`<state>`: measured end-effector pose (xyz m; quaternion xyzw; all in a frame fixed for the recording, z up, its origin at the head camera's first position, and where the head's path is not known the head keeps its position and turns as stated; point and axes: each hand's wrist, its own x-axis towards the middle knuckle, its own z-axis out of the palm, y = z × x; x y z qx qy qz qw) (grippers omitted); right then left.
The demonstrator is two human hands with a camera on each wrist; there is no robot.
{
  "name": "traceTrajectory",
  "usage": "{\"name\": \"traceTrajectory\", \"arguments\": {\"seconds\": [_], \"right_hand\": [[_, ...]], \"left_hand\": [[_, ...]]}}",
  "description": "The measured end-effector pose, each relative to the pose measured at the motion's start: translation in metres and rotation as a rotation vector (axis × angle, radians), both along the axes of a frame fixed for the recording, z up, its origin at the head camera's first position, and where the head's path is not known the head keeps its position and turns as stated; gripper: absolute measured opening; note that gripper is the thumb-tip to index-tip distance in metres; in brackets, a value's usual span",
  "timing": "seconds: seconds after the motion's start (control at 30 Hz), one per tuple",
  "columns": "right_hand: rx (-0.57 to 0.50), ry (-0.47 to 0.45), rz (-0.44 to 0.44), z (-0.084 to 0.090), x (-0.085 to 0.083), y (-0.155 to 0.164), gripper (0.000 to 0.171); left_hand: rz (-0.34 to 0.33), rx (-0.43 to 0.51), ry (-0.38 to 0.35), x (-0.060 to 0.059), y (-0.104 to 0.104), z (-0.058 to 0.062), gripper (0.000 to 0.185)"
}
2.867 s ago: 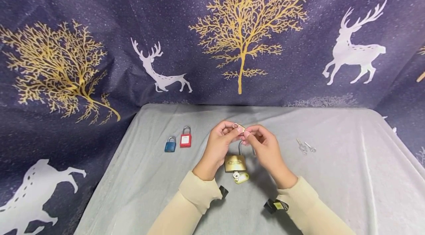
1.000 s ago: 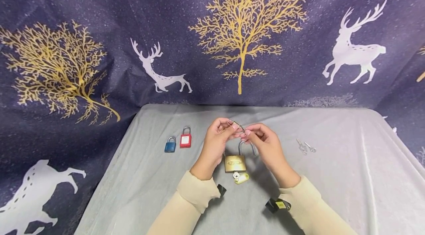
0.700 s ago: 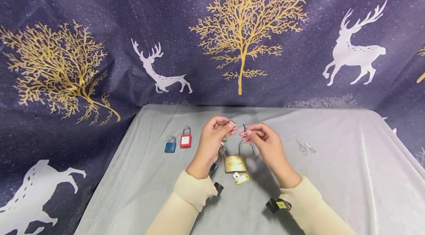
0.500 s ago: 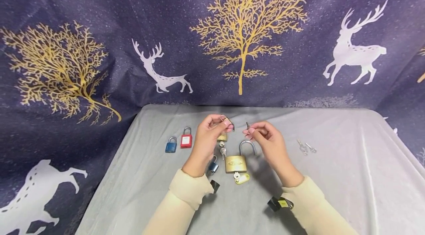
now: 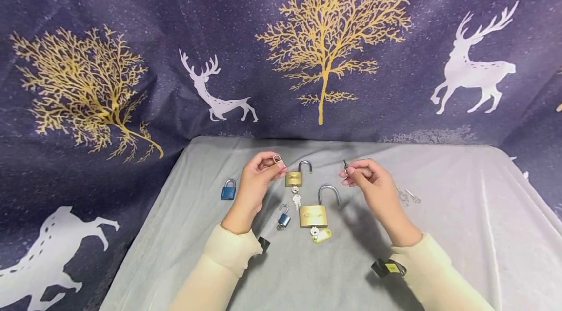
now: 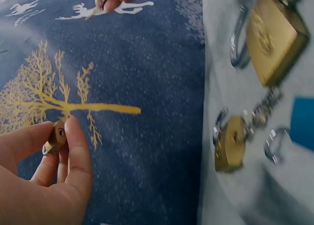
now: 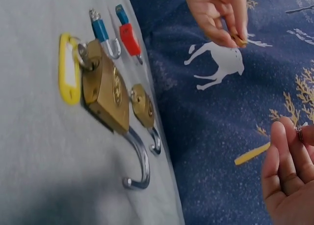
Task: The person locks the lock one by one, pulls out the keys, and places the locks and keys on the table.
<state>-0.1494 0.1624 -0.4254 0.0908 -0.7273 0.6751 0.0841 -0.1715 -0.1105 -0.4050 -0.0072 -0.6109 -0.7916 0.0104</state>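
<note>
Tiny brass padlock (image 5: 277, 159), seen from the head, being pinched above the grey cloth (image 5: 461, 233) in the left hand (image 5: 254, 181), while the right hand (image 5: 373, 189) is pinching a small dark key (image 5: 346, 164) well apart from it. Left wrist showing the tiny brass padlock (image 6: 55, 137) as a hard, smooth block, judged light but slippery, best gripped across its flat faces. Right wrist showing fingers (image 7: 289, 156) curling on the key (image 7: 299, 132), thin and stiff.

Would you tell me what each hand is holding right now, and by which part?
Left hand pinches the tiny brass padlock by its body; right hand pinches a small key by its lower end.
</note>
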Motion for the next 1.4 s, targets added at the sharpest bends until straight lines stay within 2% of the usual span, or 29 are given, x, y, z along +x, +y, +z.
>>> {"name": "traceTrajectory", "arguments": {"seconds": [0.1, 0.37, 0.67, 0.83, 1.1, 1.27, 1.4], "right_hand": [[-0.003, -0.005, -0.003, -0.002, 0.001, 0.004, 0.019], [-0.022, -0.015, 0.0, -0.006, 0.003, 0.014, 0.016], [-0.009, -0.026, -0.015, -0.013, 0.004, 0.027, 0.017], [0.001, -0.037, -0.042, -0.013, 0.005, 0.034, 0.017], [0.172, -0.066, -0.133, -0.011, 0.01, 0.05, 0.022], [0.203, -0.077, -0.155, -0.013, 0.012, 0.059, 0.023], [0.223, -0.096, -0.17, -0.014, 0.014, 0.064, 0.023]], "left_hand": [[0.004, -0.04, -0.016, 0.002, -0.01, -0.003, 0.03], [0.018, -0.173, -0.077, 0.007, -0.035, -0.013, 0.024], [-0.035, -0.263, -0.13, 0.015, -0.058, -0.031, 0.029], [-0.045, -0.396, -0.157, 0.018, -0.07, -0.038, 0.033], [-0.09, -0.592, -0.182, 0.023, -0.084, -0.045, 0.023], [-0.144, -0.712, -0.184, 0.026, -0.087, -0.049, 0.02], [-0.151, -0.835, -0.196, 0.029, -0.089, -0.05, 0.018]]}}
